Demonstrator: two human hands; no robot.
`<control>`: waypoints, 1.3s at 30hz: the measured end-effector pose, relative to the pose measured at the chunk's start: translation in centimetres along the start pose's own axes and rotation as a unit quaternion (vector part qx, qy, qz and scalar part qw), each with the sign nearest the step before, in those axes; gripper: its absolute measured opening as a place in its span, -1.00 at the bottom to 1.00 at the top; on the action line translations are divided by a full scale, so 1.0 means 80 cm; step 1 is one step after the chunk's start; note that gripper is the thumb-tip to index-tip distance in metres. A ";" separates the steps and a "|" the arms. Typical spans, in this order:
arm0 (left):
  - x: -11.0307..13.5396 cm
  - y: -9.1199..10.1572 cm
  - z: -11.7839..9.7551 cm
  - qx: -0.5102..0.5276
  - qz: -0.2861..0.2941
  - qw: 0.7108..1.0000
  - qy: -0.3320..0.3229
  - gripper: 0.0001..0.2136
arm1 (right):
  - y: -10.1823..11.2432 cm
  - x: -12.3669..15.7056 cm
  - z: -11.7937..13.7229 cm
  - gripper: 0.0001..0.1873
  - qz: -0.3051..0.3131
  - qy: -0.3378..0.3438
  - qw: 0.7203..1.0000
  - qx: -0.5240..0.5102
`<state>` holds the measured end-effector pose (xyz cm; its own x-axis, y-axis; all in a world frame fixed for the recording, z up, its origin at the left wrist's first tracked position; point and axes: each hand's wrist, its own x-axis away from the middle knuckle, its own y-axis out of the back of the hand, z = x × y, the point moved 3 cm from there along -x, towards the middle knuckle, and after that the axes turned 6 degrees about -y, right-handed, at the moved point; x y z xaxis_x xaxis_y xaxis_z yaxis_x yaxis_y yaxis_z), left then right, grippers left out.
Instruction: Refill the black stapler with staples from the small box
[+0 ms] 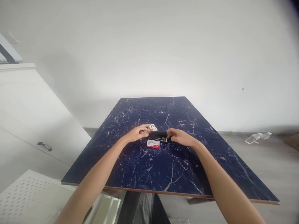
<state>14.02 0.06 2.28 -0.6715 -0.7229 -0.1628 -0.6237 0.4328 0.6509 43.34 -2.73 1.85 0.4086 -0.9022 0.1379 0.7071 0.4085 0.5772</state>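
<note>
So you've got the long black plastic stapler (158, 135) pinned mid-frame on the dark blue marble-look table (163, 168). Your left hand (136, 133) wraps one end, your right hand (181, 137) the other, probably to steady it. A small red-and-white staple box (153, 143) sits just below, with another small white box (153, 127) above.

Two bare forearms in view, left hand (137, 133) and right hand (181, 137). No sleeves visible up to the frame edge, no gloves. No watch, bands or rings that I can make out at this size. Slim arms; fingers too small to show nails or marks.
</note>
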 end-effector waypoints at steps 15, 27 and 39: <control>-0.003 0.000 0.010 -0.055 0.007 0.998 0.042 -0.56 | -0.009 0.005 0.014 -0.72 -0.037 0.018 0.994 0.103; 0.010 0.020 0.008 -0.071 -0.047 0.995 0.056 -0.65 | 0.031 0.012 -0.011 -0.77 -0.129 -0.017 0.982 0.138; 0.035 0.048 0.009 -0.126 0.101 0.980 0.116 -0.65 | 0.008 0.006 -0.007 -0.70 -0.089 -0.011 0.981 0.170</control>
<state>9.45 0.06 3.76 -0.6434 -0.7523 0.1416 -0.3496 0.4533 0.8199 44.31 -2.79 1.87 0.2811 -0.9593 0.0256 0.5315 0.1779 0.8282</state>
